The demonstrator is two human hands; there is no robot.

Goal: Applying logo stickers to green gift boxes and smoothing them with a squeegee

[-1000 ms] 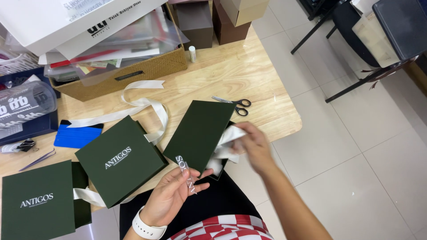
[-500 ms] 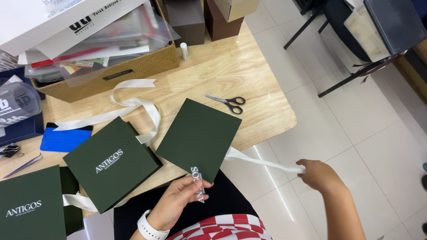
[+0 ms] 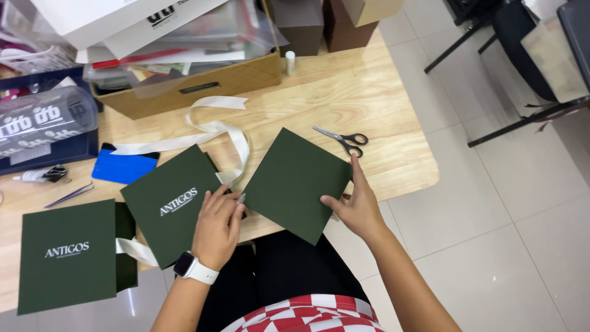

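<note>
A plain dark green square box (image 3: 295, 184) lies tilted at the wooden table's front edge. My right hand (image 3: 357, 208) grips its right edge, thumb on top and fingers along the side. My left hand (image 3: 218, 224), with a white watch on the wrist, is curled at the box's left corner and pinches a small pale ribbon end (image 3: 241, 198). This hand rests on a second green box with white lettering (image 3: 169, 206). The rest of that ribbon is hidden under the plain box.
A third lettered green box (image 3: 67, 255) lies at the front left. A loose cream ribbon (image 3: 209, 129), scissors (image 3: 344, 140) and a blue pad (image 3: 123, 167) lie on the table (image 3: 381, 110). A full cardboard box (image 3: 184, 92) stands behind. A black chair (image 3: 522, 55) stands on the tiled floor.
My right hand let go of the ribbon it had pulled out to the right and came back to the plain box's right edge. My left hand moved up to the box's left corner.
</note>
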